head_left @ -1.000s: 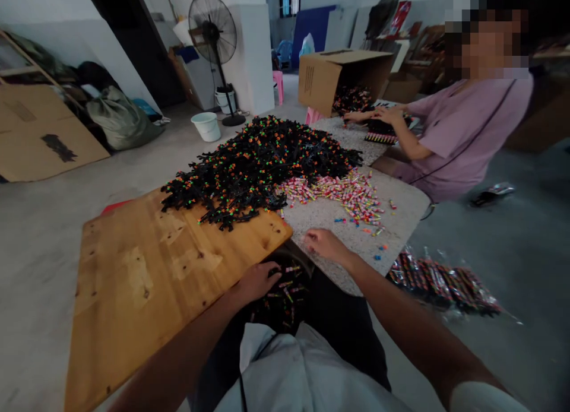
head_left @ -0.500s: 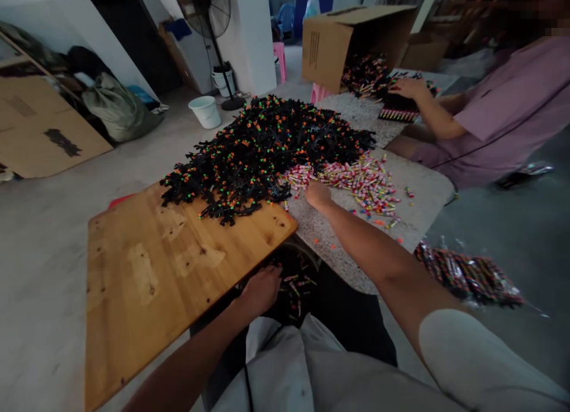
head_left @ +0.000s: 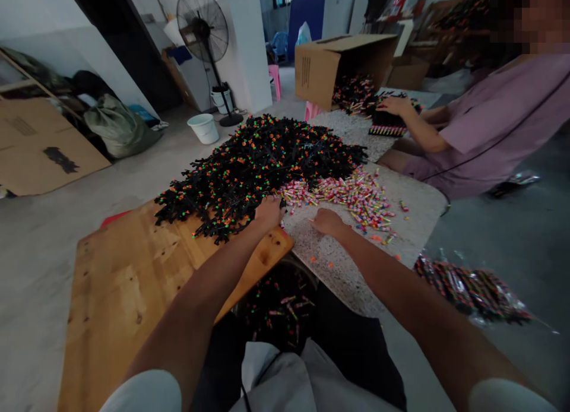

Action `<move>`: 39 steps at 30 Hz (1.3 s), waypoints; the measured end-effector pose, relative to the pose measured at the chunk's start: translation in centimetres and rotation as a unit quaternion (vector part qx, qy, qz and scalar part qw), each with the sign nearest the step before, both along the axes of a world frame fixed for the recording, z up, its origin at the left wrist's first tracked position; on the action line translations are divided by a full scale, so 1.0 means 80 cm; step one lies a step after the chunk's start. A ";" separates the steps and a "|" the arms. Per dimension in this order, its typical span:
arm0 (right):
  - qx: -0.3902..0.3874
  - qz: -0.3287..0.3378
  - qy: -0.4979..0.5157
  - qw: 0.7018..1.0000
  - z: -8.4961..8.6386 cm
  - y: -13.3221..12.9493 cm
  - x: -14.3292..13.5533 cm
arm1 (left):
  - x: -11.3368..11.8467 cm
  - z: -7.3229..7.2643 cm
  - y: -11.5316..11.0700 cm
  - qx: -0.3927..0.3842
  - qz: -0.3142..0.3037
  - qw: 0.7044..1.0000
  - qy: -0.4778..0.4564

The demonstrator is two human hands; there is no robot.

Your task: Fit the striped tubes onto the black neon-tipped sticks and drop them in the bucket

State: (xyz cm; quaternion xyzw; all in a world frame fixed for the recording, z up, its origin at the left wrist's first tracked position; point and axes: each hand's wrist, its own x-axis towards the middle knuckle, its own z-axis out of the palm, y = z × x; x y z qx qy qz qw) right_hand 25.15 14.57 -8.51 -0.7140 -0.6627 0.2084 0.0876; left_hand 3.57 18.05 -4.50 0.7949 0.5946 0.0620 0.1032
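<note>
My left hand point(head_left: 268, 212) reaches to the near edge of a heap of small black plastic toy pieces point(head_left: 271, 154) with orange and green tips. Its fingers bend down among the pieces, and their tips are hidden. Over the speckled tabletop point(head_left: 307, 243), my right hand point(head_left: 330, 222) is closed in a pinch; a tiny pale end shows at the fingertips, too small to name. Just beyond it lies a spread of small pink, white and yellow tubes point(head_left: 356, 198). Below the table edge, a dark container point(head_left: 278, 311) between my legs holds black pieces and several tubes.
A wooden board point(head_left: 116, 287) extends at left. Across the table a co-worker's hand point(head_left: 396, 106) rests by a row of pieces, near an open cardboard box point(head_left: 318, 70). Bagged pieces point(head_left: 476, 287) lie on the floor at right. A fan point(head_left: 202, 29) and white bucket point(head_left: 203, 129) stand behind.
My left hand has risen from the container below the table to the black heap. My right hand has drawn back slightly from the tubes toward me. The camera view has tilted up slightly.
</note>
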 end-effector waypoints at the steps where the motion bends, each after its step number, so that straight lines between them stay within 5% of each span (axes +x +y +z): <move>1: -0.008 -0.007 -0.002 1.000 -0.002 -0.008 0.004 | 0.010 -0.002 0.007 -0.012 0.024 1.000 -0.008; 5: -0.011 -0.035 0.004 0.999 0.000 -0.040 0.016 | 0.034 -0.009 0.021 -0.074 0.114 0.986 -0.098; 8: 0.016 -0.082 0.105 0.991 0.004 -0.068 0.019 | 0.030 -0.014 0.024 -0.077 0.125 0.977 -0.154; 14: 0.057 -0.108 0.482 0.868 0.011 -0.119 0.002 | 0.008 -0.001 -0.004 -0.069 0.143 0.936 -0.315; 16: 0.067 -0.100 0.567 0.815 0.022 -0.133 -0.017 | 0.003 0.014 -0.031 -0.100 0.146 0.879 -0.443; 20: 0.060 -0.083 0.669 0.736 0.057 -0.163 -0.065 | 0.004 0.054 -0.098 -0.167 0.150 0.650 -0.726; 22: 0.059 -0.080 0.689 0.718 0.074 -0.178 -0.088 | 0.011 0.071 -0.128 -0.153 0.151 0.610 -0.762; 30: 0.098 -0.069 0.719 0.685 0.097 -0.222 -0.134 | 0.031 0.104 -0.186 -0.045 0.173 0.612 -0.771; 36: 0.150 -0.059 0.680 0.715 0.108 -0.241 -0.141 | 0.031 0.115 -0.206 -0.023 0.193 0.627 -0.754; 39: 0.126 -0.056 0.700 0.701 0.112 -0.245 -0.143 | 0.031 0.119 -0.213 -0.022 0.210 0.642 -0.737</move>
